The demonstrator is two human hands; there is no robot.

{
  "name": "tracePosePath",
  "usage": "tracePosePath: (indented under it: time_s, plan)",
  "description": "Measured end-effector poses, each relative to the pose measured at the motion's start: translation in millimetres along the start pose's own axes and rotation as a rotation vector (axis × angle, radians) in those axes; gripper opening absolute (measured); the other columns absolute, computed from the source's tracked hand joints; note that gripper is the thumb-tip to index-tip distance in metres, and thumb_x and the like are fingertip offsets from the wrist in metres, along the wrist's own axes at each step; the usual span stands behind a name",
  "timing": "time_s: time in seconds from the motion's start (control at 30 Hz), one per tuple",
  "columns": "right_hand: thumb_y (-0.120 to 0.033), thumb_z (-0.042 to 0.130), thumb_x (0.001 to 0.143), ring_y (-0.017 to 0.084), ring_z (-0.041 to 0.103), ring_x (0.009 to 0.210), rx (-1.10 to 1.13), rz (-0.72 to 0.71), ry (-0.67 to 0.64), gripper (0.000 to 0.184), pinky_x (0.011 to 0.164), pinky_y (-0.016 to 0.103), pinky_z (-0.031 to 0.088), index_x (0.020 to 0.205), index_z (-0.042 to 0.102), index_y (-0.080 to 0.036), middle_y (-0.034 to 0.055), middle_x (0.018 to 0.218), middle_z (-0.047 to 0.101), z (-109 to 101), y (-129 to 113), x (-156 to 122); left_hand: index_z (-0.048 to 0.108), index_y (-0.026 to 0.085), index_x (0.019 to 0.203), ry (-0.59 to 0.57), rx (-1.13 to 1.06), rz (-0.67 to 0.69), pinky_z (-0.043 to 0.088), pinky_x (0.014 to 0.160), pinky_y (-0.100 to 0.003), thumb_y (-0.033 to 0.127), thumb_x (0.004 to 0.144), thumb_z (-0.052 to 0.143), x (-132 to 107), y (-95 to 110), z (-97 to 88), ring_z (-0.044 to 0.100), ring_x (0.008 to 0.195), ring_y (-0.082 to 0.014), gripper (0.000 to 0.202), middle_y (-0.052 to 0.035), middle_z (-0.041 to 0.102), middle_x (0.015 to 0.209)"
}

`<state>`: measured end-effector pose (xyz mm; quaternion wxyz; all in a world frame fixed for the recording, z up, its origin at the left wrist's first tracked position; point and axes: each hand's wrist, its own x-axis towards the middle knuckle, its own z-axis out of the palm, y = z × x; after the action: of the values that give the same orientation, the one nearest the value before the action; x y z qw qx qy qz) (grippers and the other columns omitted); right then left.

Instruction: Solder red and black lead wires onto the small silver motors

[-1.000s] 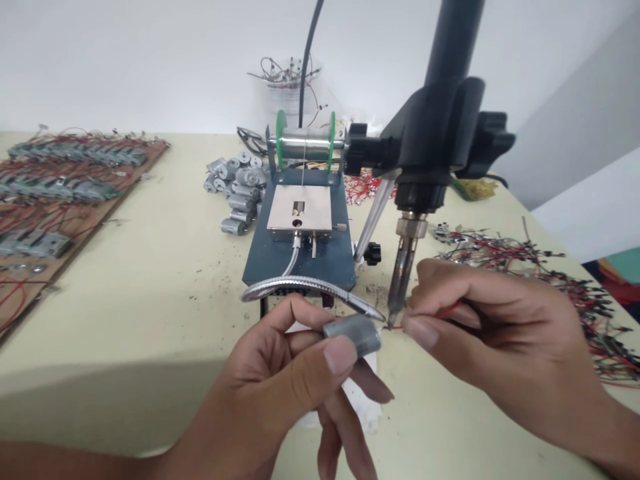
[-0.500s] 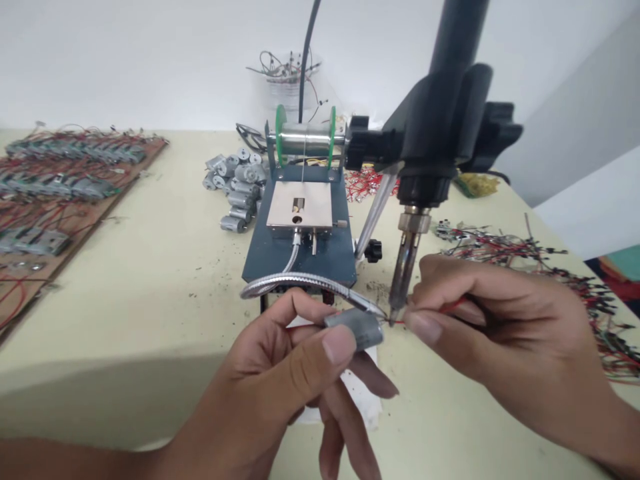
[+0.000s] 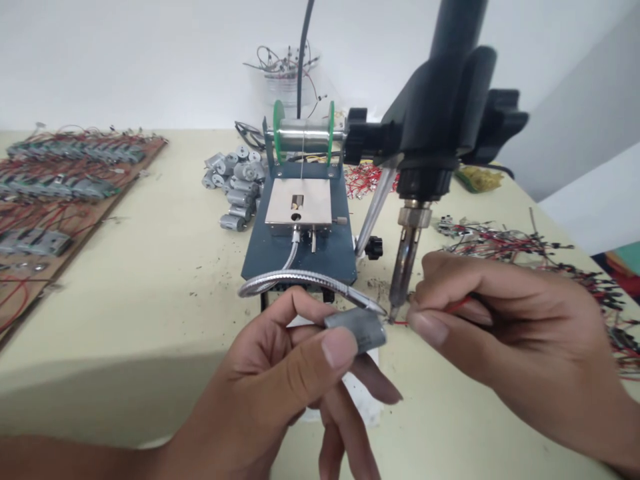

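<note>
Motor [image 3: 369, 328] nudged rightward | left hand [image 3: 293, 373] grips it | right hand [image 3: 510, 333] pinches wire [image 3: 401, 323] | print [image 3: 365, 343] unreadable

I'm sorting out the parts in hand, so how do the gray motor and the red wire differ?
The motor is gray and thick, while the wire is red and thin. The left hand holds the motor; the right hand holds the wire. Both are close to the tip of the soldering iron.

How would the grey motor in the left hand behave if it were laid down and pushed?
The motor is probably stiff and rather heavy for its size, as it looks metallic. Its surface seems smooth, so it may be slippery. Its rounded side suggests it might roll.
</note>
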<state>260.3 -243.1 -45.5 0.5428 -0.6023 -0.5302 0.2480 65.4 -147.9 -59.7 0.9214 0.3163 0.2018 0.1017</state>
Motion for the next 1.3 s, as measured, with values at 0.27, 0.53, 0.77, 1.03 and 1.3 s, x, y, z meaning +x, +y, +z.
tracePosePath:
  time_s: [0.27, 0.53, 0.77, 1.03, 1.3]
  plan:
    - [-0.021, 0.077, 0.087, 0.006, 0.045, 0.049, -0.014, 0.003, 0.004, 0.013, 0.042, 0.021, 0.035, 0.075, 0.072, -0.024, -0.0055, 0.058, 0.055, 2, -1, 0, 0.056, 0.023, 0.099, 0.012, 0.010, 0.022, 0.050, 0.043, -0.009, 0.041, 0.099, 0.070, 1, -2, -1.5, 0.076, 0.053, -0.0116, 0.022, 0.0000, 0.084, 0.089]
    - [-0.020, 0.078, 0.085, 0.006, 0.043, 0.048, -0.017, 0.008, 0.014, 0.013, 0.041, 0.020, 0.034, 0.073, 0.072, -0.024, -0.0064, 0.056, 0.051, 1, 2, 1, 0.056, 0.022, 0.094, 0.041, 0.035, 0.006, 0.049, 0.043, -0.009, 0.042, 0.095, 0.074, 2, 1, 1.6, 0.075, 0.051, -0.0109, 0.027, 0.0011, 0.083, 0.087]
    - [-0.024, 0.081, 0.081, 0.007, 0.042, 0.044, 0.004, 0.054, 0.047, 0.015, 0.038, 0.020, 0.032, 0.069, 0.072, -0.026, -0.0067, 0.052, 0.048, 1, -2, 1, 0.054, 0.022, 0.094, 0.033, 0.032, -0.017, 0.051, 0.044, -0.010, 0.046, 0.098, 0.070, 1, 4, 3.4, 0.074, 0.050, -0.0109, 0.029, -0.0014, 0.083, 0.084]
    - [-0.019, 0.084, 0.078, 0.009, 0.045, 0.048, 0.071, 0.056, 0.029, 0.012, 0.041, 0.022, 0.037, 0.073, 0.074, -0.025, -0.0046, 0.056, 0.055, 1, -2, 1, 0.052, 0.024, 0.100, -0.018, 0.008, -0.012, 0.049, 0.044, -0.011, 0.041, 0.101, 0.065, 0, -1, -0.6, 0.073, 0.049, -0.0115, 0.021, -0.0003, 0.082, 0.077]
    - [-0.019, 0.083, 0.078, 0.007, 0.045, 0.046, 0.049, 0.040, 0.028, 0.012, 0.040, 0.019, 0.037, 0.071, 0.075, -0.022, -0.0051, 0.054, 0.055, 2, -3, 3, 0.059, 0.022, 0.105, 0.084, 0.116, -0.046, 0.048, 0.041, -0.023, 0.056, 0.091, 0.071, 6, 12, 8.4, 0.076, 0.055, -0.0219, 0.038, -0.0067, 0.081, 0.088]
